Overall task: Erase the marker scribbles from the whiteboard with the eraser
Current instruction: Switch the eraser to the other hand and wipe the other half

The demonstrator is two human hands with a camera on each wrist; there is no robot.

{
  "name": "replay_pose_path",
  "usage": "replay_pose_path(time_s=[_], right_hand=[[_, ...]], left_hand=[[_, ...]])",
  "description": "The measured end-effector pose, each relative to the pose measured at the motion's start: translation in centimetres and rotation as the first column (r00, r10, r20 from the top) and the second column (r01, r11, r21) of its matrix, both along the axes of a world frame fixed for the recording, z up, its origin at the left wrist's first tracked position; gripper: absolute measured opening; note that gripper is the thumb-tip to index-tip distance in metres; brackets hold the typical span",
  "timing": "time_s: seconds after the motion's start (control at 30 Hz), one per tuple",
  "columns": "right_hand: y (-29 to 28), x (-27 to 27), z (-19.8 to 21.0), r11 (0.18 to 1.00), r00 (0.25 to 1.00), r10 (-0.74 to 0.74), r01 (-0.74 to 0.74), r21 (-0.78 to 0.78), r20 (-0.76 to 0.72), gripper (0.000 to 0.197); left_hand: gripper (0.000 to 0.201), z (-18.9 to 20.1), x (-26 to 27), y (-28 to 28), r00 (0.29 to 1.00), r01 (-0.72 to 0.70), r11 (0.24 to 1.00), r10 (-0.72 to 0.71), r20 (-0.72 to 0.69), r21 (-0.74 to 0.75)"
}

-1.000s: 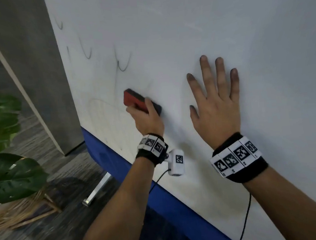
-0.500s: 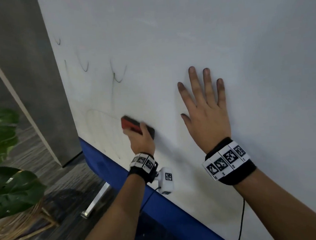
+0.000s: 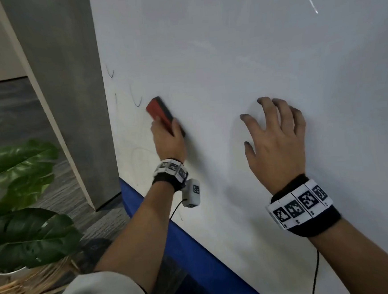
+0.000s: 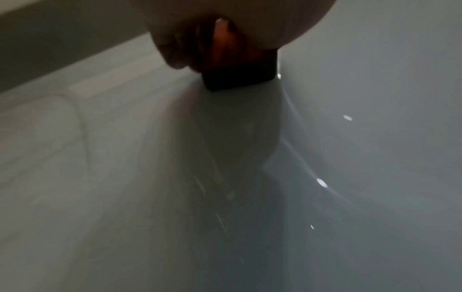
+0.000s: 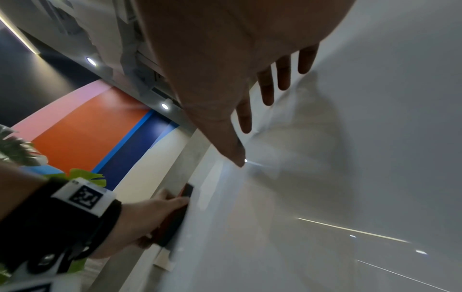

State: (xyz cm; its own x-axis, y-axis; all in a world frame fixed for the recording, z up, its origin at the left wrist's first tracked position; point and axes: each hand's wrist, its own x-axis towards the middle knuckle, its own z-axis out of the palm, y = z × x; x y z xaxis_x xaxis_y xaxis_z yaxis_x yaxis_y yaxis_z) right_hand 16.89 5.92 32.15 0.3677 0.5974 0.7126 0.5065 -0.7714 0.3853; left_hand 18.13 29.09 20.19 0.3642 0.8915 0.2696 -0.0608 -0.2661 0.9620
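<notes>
Gripping the eraser [image 3: 162, 115], the left hand [image 3: 168, 142] curls its fingers around the red block and presses its dark felt face flat against the whiteboard [image 3: 228, 63], tilted with its upper end toward the left edge. Just left of it sit thin dark scribbles [image 3: 136, 100]: a curved hook, a short stroke, another hook higher up; none reads as letters. Fainter smeared loops show lower down. The right hand [image 3: 274, 145] rests on the board well to the right, fingers spread and bent, fingertips [image 3: 244, 117] darkened. Both wrists wear black bands with square black-and-white coded tags [image 3: 302, 204]; no readable words appear.
</notes>
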Motion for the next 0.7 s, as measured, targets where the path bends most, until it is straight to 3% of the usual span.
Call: replay_pose_path(time_s=[0.1, 0.23, 0.3, 0.37, 0.53, 0.63, 0.7], right_hand=[[1.3, 0.0, 0.0, 1.0, 1.0, 0.002, -0.002, -0.006, -0.013, 0.048], [5.3, -0.3, 1.4, 1.0, 0.998, 0.019, -0.02, -0.023, -0.06, 0.066], [7.2, 0.1, 2.3, 1.0, 0.998, 0.004, -0.006, -0.031, -0.067, 0.073], [8.4, 0.6, 2.7, 0.999, 0.997, -0.021, 0.019, -0.031, -0.07, 0.075], [9.4, 0.9, 2.0, 0.996, 0.99, -0.084, 0.081, -0.03, -0.114, 0.083], [11.2, 0.4, 2.1, 0.997, 0.989, -0.065, 0.069, 0.025, -0.135, 0.077], [13.2, 0.7, 2.5, 1.0, 0.992, -0.011, 0.011, -0.001, -0.122, 0.074]], left_hand=[[0.051, 0.2, -0.3, 1.2, 0.996, -0.017, 1.0, 0.017, -0.086, 0.009], [0.059, 1.0, -1.7, -2.0, 0.991, 0.125, 0.929, -0.103, -0.079, 0.348], [0.056, 1.2, -1.9, -1.6, 0.992, 0.121, 0.898, -0.097, -0.077, 0.424], [0.055, 1.6, -1.4, 1.0, 0.993, 0.111, 0.916, -0.086, -0.081, 0.387], [0.053, 3.2, 1.1, 10.0, 0.992, -0.031, 0.995, 0.042, -0.118, 0.094], [0.055, 3.2, 0.9, 9.3, 0.984, -0.051, 0.988, 0.074, -0.163, 0.143], [0.055, 1.9, 0.4, 7.4, 0.993, -0.021, 0.954, 0.055, -0.106, 0.299]])
